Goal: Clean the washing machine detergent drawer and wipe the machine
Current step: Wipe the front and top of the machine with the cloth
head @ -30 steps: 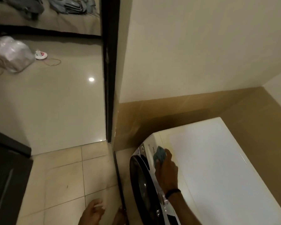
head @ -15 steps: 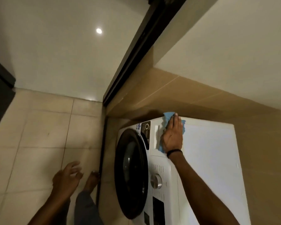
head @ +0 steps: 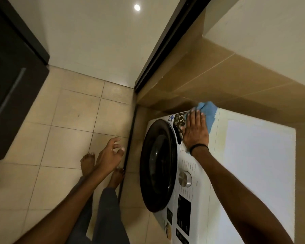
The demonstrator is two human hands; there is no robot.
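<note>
A white front-loading washing machine (head: pixel 253 155) stands at the right, with a dark round door (head: pixel 157 164), a silver dial (head: pixel 184 179) and a black display panel. My right hand (head: pixel 195 131) lies flat with straight fingers on a blue cloth (head: pixel 208 113), pressing it against the far top corner of the machine's front edge. The cloth covers the spot under my palm, so the detergent drawer front is hidden. My left hand (head: pixel 109 155) hangs in the air over the floor, fingers loosely spread, holding nothing.
Beige floor tiles (head: pixel 63 138) stretch to the left. My bare feet (head: pixel 88 162) stand beside a dark sliding-door track (head: pixel 128 138). A dark cabinet (head: pixel 11 95) stands at the far left. Brown wall tiles (head: pixel 218 81) close in behind the machine.
The view swung down toward the machine and floor. My right hand slid the blue cloth farther toward the machine's far corner. My left hand rose into view over the floor.
</note>
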